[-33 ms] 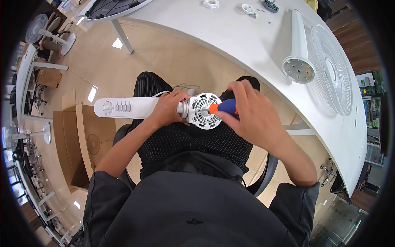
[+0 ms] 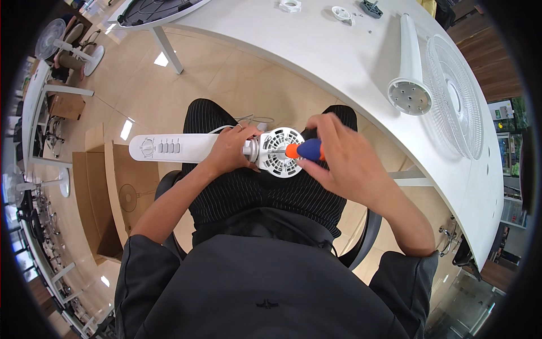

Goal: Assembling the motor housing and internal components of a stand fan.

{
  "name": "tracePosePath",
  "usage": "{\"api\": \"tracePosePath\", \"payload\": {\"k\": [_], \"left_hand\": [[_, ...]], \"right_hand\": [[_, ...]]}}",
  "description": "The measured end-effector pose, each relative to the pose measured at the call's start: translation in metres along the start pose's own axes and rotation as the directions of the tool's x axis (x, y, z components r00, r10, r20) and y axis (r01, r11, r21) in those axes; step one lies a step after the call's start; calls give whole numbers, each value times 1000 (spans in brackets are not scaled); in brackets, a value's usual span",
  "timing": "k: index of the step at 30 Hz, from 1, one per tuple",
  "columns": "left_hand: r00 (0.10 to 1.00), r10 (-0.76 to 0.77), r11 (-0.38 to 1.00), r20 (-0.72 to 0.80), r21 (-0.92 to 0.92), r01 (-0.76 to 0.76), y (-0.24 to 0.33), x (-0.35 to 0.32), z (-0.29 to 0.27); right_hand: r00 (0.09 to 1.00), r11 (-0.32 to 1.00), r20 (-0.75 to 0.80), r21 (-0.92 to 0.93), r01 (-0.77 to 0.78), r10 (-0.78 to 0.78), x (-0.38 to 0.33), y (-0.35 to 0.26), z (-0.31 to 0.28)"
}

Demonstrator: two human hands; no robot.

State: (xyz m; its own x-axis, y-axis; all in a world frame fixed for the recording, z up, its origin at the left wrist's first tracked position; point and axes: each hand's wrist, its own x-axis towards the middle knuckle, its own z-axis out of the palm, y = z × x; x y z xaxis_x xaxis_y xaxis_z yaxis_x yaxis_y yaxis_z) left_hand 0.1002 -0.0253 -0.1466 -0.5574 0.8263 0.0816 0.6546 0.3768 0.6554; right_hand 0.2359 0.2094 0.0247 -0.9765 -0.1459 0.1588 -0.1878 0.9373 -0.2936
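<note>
Across my lap lies a white fan body: a long control panel with a dial and several buttons on the left, and a round slotted motor housing on the right. My left hand wraps round the neck between the two. In my right hand is a screwdriver with a blue and orange handle. Its shaft points left onto the middle of the motor housing; the screw under its tip is too small to make out. A white cord runs behind my left hand.
On the white table are a white stand pole, a wire fan grille, a white ring nut and small parts. An opened cardboard box stands on the floor at my left. Further off is an assembled fan.
My right hand's fingers have shifted round the screwdriver handle, uncovering more of its blue part. My left hand and the fan body stay where they were.
</note>
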Motion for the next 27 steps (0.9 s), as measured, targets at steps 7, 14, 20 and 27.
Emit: {"api": "tracePosePath", "payload": {"k": [7,14,20,27], "left_hand": [[1000,9,1000,-23,-3,-9,-3,-3,0],[1000,0,1000,-17,-9,0,-2,-3,1],[999,13,1000,-34,-6,-14,-3,-5,4],[997,-81,997,-9,19,81,8,-13,9]], "right_hand": [[970,982,170,-101,-158,174,2,-12,2],[977,980,82,-28,-195,197,-2,-11,14],[991,992,-58,20,125,-124,0,-2,-2],[917,964,298,-43,-264,265,0,-17,-1]]}}
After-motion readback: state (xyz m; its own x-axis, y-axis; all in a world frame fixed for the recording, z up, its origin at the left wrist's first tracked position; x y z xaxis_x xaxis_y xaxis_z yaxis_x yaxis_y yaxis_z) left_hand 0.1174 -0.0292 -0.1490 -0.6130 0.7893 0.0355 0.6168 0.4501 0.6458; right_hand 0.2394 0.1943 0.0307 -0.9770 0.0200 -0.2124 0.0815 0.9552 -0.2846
